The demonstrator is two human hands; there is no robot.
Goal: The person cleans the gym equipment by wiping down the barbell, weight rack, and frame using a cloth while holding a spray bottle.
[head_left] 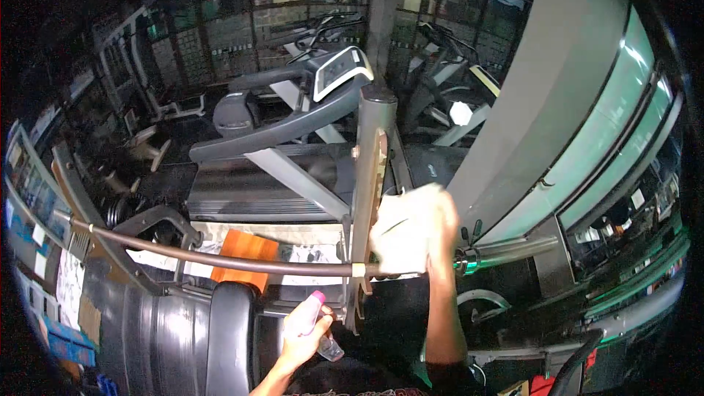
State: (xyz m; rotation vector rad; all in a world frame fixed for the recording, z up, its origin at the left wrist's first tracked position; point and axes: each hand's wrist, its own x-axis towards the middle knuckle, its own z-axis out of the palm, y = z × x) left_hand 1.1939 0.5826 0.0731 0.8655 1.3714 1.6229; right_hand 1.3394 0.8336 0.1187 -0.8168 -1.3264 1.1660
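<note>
My left hand [299,331] is wrapped round a small clear bottle [331,350] with a pink cap, held tilted above the dark floor beside the bench. My right hand [443,229] grips a white cloth [402,233], which looks overexposed and hides the fingertips. The cloth is in front of the right end of a long barbell [220,258], close to the rack's upright post [372,169]. Whether it touches the post or the bar, I cannot tell.
A black padded bench [230,345] stands left of my left hand. Beyond the bar are an orange-brown board [248,255] and a treadmill [264,176]. A grey pillar [539,81] rises at the right, and a second upright [95,220] supports the bar's left side.
</note>
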